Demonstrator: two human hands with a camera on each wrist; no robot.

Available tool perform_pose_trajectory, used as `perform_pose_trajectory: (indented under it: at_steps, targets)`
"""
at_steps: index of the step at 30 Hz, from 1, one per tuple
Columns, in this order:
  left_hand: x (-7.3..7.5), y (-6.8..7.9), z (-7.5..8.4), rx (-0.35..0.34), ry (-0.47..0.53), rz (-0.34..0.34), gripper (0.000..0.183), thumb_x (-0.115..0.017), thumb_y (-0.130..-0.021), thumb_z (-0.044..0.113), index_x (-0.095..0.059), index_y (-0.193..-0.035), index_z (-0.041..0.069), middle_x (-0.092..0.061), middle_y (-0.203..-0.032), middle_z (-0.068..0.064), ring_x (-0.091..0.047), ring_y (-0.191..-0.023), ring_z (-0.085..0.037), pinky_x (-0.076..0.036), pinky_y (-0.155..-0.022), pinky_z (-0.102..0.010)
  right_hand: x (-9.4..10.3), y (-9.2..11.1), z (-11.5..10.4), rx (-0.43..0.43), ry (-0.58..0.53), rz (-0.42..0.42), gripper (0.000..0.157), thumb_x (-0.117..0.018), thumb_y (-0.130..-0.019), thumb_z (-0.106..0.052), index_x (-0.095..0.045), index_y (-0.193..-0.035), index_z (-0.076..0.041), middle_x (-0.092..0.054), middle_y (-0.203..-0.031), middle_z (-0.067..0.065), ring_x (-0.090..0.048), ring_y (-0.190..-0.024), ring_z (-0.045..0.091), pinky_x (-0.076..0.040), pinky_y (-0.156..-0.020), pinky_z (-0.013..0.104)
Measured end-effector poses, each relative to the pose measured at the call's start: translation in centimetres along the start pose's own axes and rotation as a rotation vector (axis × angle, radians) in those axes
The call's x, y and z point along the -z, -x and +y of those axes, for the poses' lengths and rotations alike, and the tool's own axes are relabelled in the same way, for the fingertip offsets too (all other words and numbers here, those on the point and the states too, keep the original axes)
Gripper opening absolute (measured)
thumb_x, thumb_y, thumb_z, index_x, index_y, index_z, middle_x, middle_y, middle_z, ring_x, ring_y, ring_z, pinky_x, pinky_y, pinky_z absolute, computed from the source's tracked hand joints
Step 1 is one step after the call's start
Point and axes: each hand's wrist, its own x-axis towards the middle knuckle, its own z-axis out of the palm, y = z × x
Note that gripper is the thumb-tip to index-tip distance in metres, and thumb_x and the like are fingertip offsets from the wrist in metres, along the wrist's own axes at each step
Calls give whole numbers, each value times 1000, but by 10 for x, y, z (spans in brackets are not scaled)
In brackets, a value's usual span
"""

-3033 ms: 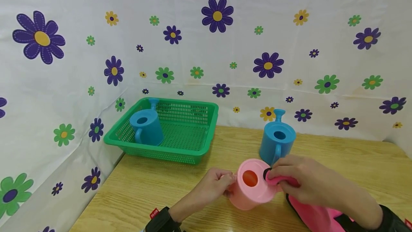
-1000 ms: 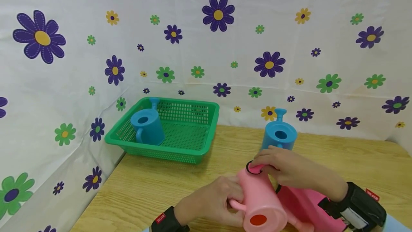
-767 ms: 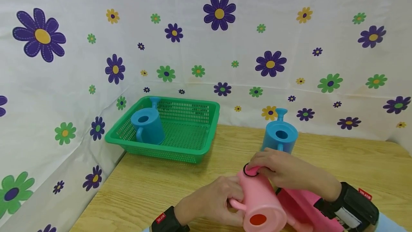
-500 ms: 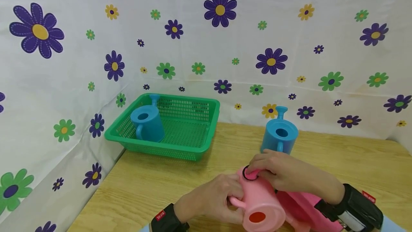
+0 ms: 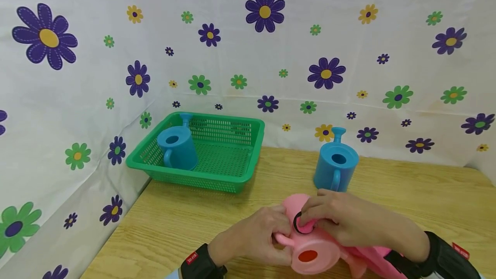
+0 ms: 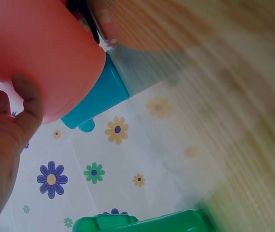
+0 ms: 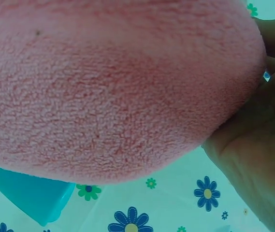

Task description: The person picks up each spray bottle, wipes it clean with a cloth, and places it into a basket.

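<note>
A pink watering can (image 5: 319, 255) is tipped over, its top with the filling hole facing the near side and its spout pointing right. My left hand (image 5: 263, 236) grips it by the handle; the can's smooth side (image 6: 45, 53) fills the upper left of the left wrist view. With curled fingers, my right hand (image 5: 341, 216) holds a pink cloth (image 5: 305, 225) with black edging against the can's side. The rest of that cloth hangs below the right hand, and its fluffy surface (image 7: 103, 106) covers much of the right wrist view.
An upright blue watering can (image 5: 333, 169) stands on the wooden table (image 5: 186, 218) just behind the right hand. At the back left, a green basket (image 5: 248, 178) holds another blue watering can (image 5: 182, 152). A flower-print sheet (image 5: 217, 55) hangs behind and to the left.
The pink watering can has gone from nearly upright to tipped over. The right hand moved the cloth from its top to the bottom end, then back along the side toward the near side.
</note>
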Motion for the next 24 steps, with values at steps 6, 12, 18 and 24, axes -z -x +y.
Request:
perform_pose_trajectory:
  at_steps: [6, 12, 18, 24]
  targets:
    - [3, 0, 3, 56, -69, -29, 25, -68, -67, 15, -45, -57, 20, -38, -55, 10, -31, -62, -3, -19, -58, -19, 2, 4, -4, 2, -4, 5, 33, -66, -88, -4, -69, -114, -25, -68, -113, -11, -54, -103, 10, -57, -82, 39]
    - [2, 2, 6, 122, -62, -57, 25, -66, -69, 16, -44, -57, 20, -38, -56, 11, -31, -66, -3, -16, -66, -24, 1, 6, -5, -2, -11, 15, 31, -66, -89, -6, -69, -114, -25, -69, -112, -11, -54, -101, 9, -57, -80, 37]
    - [-1, 2, 6, 134, -73, -38, 28, -68, -67, 15, -42, -55, 21, -37, -55, 12, -31, -66, -3, -20, -72, -28, 0, 8, -4, 8, -15, 21, 31, -66, -89, -5, -69, -113, -24, -69, -112, -11, -54, -100, 9, -57, -80, 37]
    - [-1, 1, 5, 97, -125, -11, 28, -69, -65, 17, -43, -56, 21, -36, -54, 12, -30, -67, -4, -21, -74, -31, 0, 8, -5, 29, 9, 44, 33, -66, -87, -1, -69, -111, -24, -69, -112, -11, -53, -100, 8, -56, -80, 38]
